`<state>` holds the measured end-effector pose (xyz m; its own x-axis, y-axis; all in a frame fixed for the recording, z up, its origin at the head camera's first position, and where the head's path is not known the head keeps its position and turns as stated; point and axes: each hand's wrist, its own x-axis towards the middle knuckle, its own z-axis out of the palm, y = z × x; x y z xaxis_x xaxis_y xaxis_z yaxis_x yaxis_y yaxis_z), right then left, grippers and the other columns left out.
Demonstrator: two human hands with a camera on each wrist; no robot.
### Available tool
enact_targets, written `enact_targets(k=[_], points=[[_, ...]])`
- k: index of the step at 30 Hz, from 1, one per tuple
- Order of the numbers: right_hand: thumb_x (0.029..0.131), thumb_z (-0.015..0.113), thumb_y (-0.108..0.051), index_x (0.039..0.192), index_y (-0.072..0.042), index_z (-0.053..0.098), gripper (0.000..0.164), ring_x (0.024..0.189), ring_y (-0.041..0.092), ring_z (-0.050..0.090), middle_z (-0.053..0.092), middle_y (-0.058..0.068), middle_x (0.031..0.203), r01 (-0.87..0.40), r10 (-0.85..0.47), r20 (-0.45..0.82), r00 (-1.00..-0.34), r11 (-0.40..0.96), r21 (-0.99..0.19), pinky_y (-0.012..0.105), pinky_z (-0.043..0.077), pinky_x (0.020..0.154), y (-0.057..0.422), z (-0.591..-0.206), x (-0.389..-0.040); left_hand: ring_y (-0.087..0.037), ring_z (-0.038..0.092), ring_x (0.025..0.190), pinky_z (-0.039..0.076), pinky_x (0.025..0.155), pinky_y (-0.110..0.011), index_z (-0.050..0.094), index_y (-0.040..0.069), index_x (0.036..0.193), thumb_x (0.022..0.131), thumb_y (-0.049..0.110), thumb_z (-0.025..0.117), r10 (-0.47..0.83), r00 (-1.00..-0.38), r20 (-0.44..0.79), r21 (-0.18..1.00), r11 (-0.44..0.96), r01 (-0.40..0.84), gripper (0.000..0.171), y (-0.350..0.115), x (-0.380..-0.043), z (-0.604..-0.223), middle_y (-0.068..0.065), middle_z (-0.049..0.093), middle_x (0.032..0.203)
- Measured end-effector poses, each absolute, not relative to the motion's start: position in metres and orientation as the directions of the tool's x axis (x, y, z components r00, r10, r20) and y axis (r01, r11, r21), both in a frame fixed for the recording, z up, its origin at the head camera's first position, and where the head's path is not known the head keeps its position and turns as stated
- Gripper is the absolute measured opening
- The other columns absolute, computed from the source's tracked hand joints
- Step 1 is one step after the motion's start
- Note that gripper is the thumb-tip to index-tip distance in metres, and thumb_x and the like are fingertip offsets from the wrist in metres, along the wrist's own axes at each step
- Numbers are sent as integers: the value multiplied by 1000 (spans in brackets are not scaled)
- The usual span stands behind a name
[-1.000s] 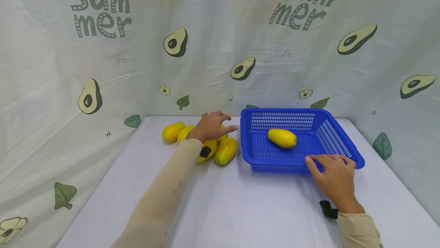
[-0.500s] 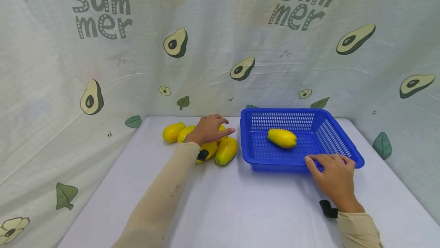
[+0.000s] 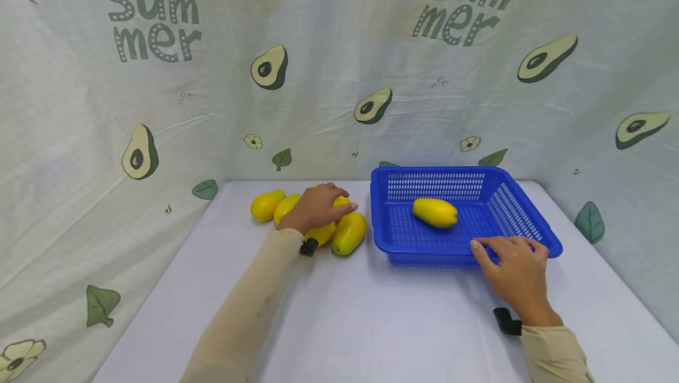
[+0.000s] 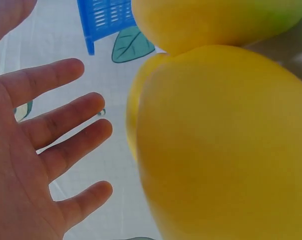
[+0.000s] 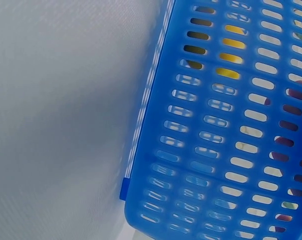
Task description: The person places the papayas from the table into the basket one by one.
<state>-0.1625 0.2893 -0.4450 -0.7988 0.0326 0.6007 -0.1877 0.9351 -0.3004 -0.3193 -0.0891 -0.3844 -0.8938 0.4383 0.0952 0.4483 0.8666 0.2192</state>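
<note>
My left hand [image 3: 316, 205] is over a cluster of yellow mangoes [image 3: 349, 234] on the left of the table. In the left wrist view its fingers [image 4: 65, 117] are spread and loosely extended, apart from a large nearby mango [image 4: 226, 145]. That hand holds nothing visible and hides part of the cluster in the head view. My right hand [image 3: 514, 274] grips the near rim of a blue plastic basket [image 3: 424, 253], fingers hooked over it. Skin-toned patches show through the slots in the right wrist view. One yellow mango [image 3: 435, 213] lies on the basket's floor.
The table has a white cloth [image 3: 382, 318]. A printed fabric backdrop [image 3: 318, 124] hangs behind it and along both sides. Another mango [image 3: 267, 204] sits at the cluster's far left. The basket stands right of the cluster, close to the back edge.
My left hand has shifted slightly down and to the left over the mangoes. The right hand, the basket and the mango inside it look unmoved.
</note>
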Motion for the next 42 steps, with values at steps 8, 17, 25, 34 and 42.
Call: enact_targets(k=[8,17,25,34,42], points=[[96,64,-34,105,-4,75,33,104,42,55,71,22,104,-185,37,613,-789,937,-296,67,23,97,295,-446,-161,-22,52,126,35,111,-49,66,25,133,94,70,45,470,-876,112,213,849,483,64,-88,-314,-392,2,62,132],[96,65,-34,106,-4,75,33,105,42,55,72,20,103,-198,25,621,-784,937,-288,67,23,98,293,-448,-164,-23,53,125,35,111,-50,66,22,134,92,69,52,478,-866,143,230,835,499,65,-94,-302,-404,1,65,130],[95,66,-32,104,-5,76,31,103,42,56,72,19,101,-215,14,644,-765,937,-276,68,24,98,292,-451,-165,-21,55,119,38,109,-45,70,22,126,93,61,59,480,-839,257,207,821,533,53,-98,-298,-424,1,66,124],[95,65,-33,104,-5,76,31,102,39,56,73,17,100,-211,18,630,-776,934,-287,67,25,97,290,-451,-165,-25,55,119,31,113,-48,69,17,127,92,54,66,443,-837,322,181,839,514,51,-103,-285,-437,-3,65,123],[95,65,-32,103,-5,76,30,102,39,56,73,17,100,-197,31,635,-772,938,-286,65,26,97,289,-452,-163,-26,56,119,30,114,-51,68,18,129,90,59,66,446,-836,320,117,857,502,57,-100,-279,-439,-3,66,123]])
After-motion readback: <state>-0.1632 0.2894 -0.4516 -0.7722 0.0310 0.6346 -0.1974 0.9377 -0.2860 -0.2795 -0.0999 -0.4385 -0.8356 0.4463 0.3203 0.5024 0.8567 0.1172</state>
